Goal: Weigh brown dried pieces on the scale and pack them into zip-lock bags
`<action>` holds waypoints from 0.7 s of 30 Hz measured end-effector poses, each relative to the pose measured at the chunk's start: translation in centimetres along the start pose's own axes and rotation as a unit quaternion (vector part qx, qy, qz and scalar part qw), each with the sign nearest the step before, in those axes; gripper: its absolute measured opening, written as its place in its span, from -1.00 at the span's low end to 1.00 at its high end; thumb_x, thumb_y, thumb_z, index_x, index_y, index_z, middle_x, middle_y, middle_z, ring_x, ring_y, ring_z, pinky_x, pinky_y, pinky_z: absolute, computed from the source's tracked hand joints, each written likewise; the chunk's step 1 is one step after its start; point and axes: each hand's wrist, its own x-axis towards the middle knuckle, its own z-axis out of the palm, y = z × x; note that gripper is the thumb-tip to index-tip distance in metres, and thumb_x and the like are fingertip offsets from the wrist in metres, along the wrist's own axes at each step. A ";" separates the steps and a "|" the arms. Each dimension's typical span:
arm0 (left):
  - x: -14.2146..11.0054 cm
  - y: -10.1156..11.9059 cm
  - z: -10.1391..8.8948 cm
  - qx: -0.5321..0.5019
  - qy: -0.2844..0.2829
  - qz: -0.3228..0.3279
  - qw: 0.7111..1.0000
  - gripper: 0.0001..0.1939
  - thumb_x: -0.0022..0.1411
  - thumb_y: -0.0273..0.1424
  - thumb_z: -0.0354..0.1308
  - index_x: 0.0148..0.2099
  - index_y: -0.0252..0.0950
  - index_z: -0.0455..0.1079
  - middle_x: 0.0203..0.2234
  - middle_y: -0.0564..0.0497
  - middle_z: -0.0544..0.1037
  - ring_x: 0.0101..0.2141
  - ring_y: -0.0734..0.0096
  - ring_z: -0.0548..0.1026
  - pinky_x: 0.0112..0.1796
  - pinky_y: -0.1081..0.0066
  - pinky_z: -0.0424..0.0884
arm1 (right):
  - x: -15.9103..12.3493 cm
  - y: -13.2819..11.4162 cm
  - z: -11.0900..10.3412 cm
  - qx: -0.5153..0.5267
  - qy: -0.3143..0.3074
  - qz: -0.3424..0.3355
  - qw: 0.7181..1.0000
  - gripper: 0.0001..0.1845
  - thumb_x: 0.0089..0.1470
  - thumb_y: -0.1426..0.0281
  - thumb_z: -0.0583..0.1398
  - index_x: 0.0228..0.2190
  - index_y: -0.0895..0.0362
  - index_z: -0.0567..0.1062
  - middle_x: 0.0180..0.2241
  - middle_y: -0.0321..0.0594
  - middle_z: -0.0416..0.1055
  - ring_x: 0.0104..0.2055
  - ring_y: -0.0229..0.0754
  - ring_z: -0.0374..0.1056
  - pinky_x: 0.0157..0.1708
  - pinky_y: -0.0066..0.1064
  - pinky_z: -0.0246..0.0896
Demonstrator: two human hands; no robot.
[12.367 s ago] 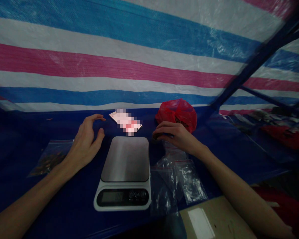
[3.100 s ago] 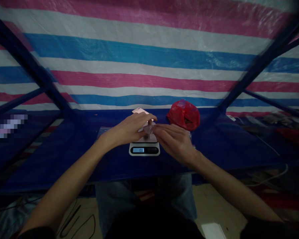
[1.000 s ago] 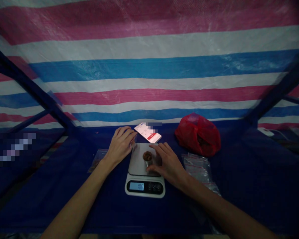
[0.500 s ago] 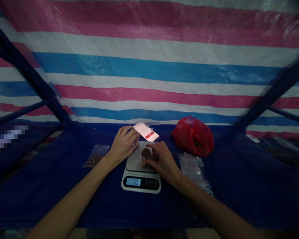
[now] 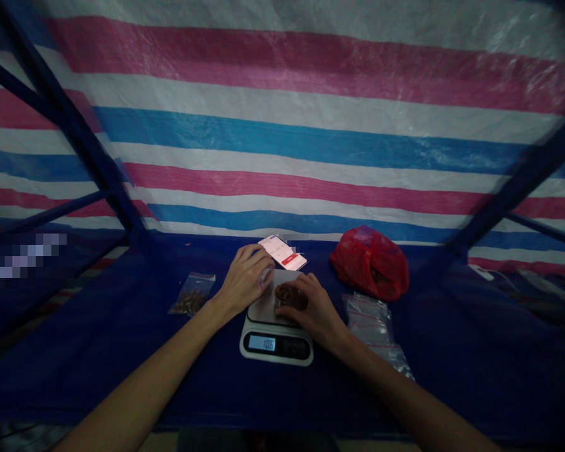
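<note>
A white kitchen scale [image 5: 275,348] stands on the blue table, its display reading 10.6. Over its plate, my right hand [image 5: 313,304] has thumb and fingers closed around a small clear container of brown pieces [image 5: 289,296]. The container looks slightly tilted, and whether it still touches the plate I cannot tell. At the plate's left edge, my left hand [image 5: 248,276] is curled around a clear round piece [image 5: 265,276], perhaps a lid, partly hidden by the fingers. Behind the scale lies a phone [image 5: 285,253] with a lit screen showing digits and a red button.
On the left lies a clear zip bag [image 5: 193,294] with small brown pieces. To the right are a red plastic bag [image 5: 371,263] and a stack of clear zip bags [image 5: 374,326]. A striped tarp [image 5: 311,150] hangs behind, between dark blue frame bars [image 5: 82,144].
My right fingers have closed in on the container, which now shows more of its brown side. My left hand keeps its hold. The whole view has shifted slightly.
</note>
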 end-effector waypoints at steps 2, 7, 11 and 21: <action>-0.2 0.0 -0.1 0.002 0.002 -0.002 1.000 -0.81 0.28 -0.48 0.19 -0.06 -0.23 0.51 -0.09 -0.11 0.62 0.06 0.06 0.44 0.04 0.00 0.43 | 0.0 0.2 0.1 -0.005 0.002 -0.007 1.000 -0.63 -0.08 0.34 0.54 -0.19 0.04 0.65 -0.23 -0.18 0.52 -0.14 0.01 0.37 -0.14 -0.15 0.38; -0.4 -0.1 -0.4 0.016 0.011 -0.010 1.000 -0.87 0.31 -0.48 0.18 -0.10 -0.24 0.50 -0.11 -0.12 0.57 0.02 0.10 0.44 -0.01 0.07 0.44 | 0.1 0.8 0.2 0.023 0.049 -0.025 0.998 -0.63 -0.06 0.40 0.52 -0.17 0.05 0.63 -0.16 -0.15 0.55 -0.08 0.03 0.41 -0.09 -0.13 0.41; -0.3 0.1 -0.2 0.023 0.001 0.000 1.000 -0.92 0.30 -0.50 0.18 -0.17 -0.27 0.48 -0.15 -0.11 0.58 -0.03 0.11 0.43 -0.04 0.11 0.42 | 0.0 1.0 0.1 0.079 0.065 -0.015 0.995 -0.62 0.01 0.46 0.46 -0.09 0.04 0.60 -0.13 -0.19 0.59 -0.05 -0.02 0.47 -0.02 -0.16 0.41; -0.3 1.2 0.5 -0.004 -0.009 -0.008 1.000 -0.75 0.25 -0.56 0.22 -0.02 -0.29 0.45 -0.18 -0.11 0.61 -0.03 0.08 0.43 -0.06 0.15 0.38 | -0.1 1.4 0.2 0.147 0.090 0.020 0.985 -0.53 -0.03 0.44 0.46 -0.06 0.05 0.54 -0.09 -0.18 0.56 -0.03 -0.04 0.48 0.01 -0.19 0.36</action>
